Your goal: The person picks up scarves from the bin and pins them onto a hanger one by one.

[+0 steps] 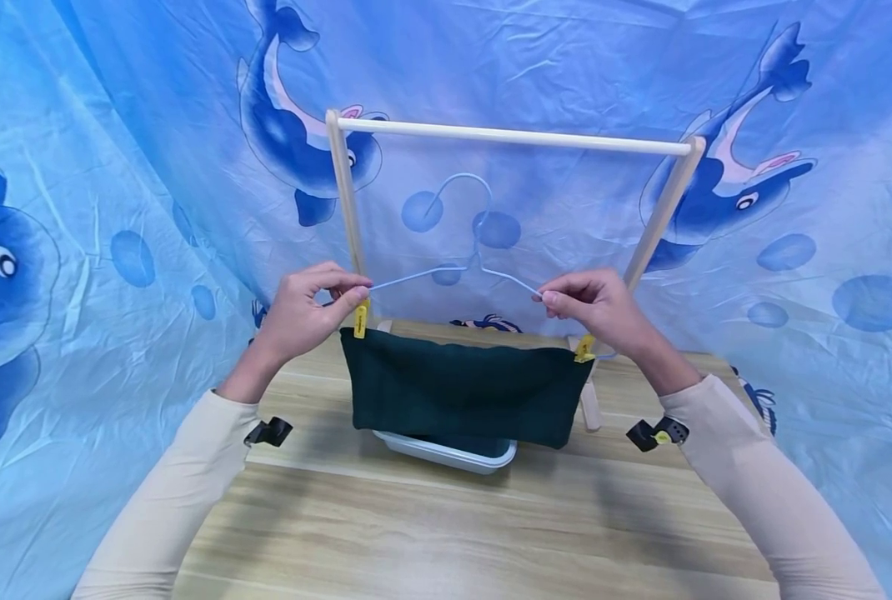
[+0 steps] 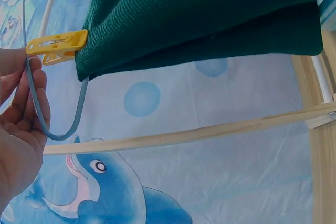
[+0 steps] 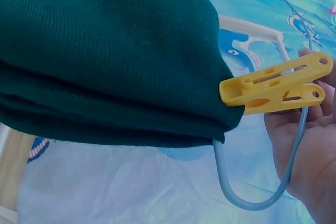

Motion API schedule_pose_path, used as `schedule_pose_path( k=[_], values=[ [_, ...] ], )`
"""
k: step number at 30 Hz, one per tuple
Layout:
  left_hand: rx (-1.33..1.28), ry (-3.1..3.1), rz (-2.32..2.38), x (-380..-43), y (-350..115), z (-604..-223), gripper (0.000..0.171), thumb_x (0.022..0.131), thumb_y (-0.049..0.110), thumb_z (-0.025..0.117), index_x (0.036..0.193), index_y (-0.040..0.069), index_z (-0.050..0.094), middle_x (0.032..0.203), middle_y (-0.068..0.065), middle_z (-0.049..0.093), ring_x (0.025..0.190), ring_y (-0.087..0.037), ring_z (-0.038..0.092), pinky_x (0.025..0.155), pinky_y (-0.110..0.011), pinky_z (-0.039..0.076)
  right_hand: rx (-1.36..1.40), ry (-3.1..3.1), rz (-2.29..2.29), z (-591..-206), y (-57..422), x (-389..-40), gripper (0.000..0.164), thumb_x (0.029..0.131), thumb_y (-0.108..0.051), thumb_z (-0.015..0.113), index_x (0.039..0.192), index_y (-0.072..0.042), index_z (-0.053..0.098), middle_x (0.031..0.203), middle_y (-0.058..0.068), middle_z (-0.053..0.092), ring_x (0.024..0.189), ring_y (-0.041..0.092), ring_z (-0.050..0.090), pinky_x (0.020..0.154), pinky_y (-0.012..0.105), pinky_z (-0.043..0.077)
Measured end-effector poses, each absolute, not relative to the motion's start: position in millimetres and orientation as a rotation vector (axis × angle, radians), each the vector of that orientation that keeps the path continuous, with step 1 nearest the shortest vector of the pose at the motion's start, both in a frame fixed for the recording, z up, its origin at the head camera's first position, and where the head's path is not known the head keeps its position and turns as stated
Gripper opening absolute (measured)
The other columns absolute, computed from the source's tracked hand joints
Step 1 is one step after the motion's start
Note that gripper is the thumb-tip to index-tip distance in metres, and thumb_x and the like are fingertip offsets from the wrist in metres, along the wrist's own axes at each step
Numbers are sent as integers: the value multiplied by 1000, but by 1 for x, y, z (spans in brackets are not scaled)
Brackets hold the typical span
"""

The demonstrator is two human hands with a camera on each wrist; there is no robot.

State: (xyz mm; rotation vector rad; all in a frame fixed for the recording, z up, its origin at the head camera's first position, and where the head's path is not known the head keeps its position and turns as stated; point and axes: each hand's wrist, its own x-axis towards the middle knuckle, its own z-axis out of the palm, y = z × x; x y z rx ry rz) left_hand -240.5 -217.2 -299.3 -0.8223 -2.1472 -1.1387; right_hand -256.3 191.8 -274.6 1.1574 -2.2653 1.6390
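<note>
A light blue wire hanger (image 1: 433, 272) is held up by both hands, its hook pointing upward below the rack's bar. My left hand (image 1: 313, 304) pinches its left shoulder between thumb and fingers, and my right hand (image 1: 596, 307) pinches the right shoulder the same way. Over the hanger's lower bar hangs a folded dark green cloth (image 1: 464, 387). One yellow clothespin (image 1: 361, 318) clips the cloth's left corner, just under the left fingers. Another yellow clothespin (image 3: 278, 82) grips the right corner, beside my right palm in the right wrist view.
Behind the hanger stands a wooden rack with a white top bar (image 1: 513, 136). A white tray (image 1: 453, 454) sits on the wood-grain table (image 1: 431, 533), partly hidden beneath the cloth, with something dark in it. A blue dolphin-print curtain (image 1: 588, 50) surrounds the table.
</note>
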Motion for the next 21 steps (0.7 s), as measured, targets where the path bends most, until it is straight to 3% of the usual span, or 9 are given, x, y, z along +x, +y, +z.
schedule_pose_path(
  k=[9,17,21],
  values=[
    [-664,-2074,-1294,-248,-220,-288,20,100,9,66,113,-2,76,102,-17,74,88,-6,64,77,-16,51,1127,-2174,1602,-263,202,-245,13,97,9,61,98,13,73,79,2,71,69,11,61,68,20,54],
    [-435,-2172,-1309,-267,-226,-286,39,101,31,66,126,2,69,113,-14,72,97,-4,64,89,-18,49,1063,-2184,1490,-251,213,-239,12,96,12,60,98,15,72,78,2,70,68,11,61,69,20,54],
    [-346,-2176,-1333,-277,-229,-287,46,98,37,70,131,5,65,122,-13,70,104,-11,66,92,-21,52,1025,-2198,1454,-244,218,-234,13,96,10,61,98,14,73,79,2,72,69,11,63,70,19,55]
  ],
)
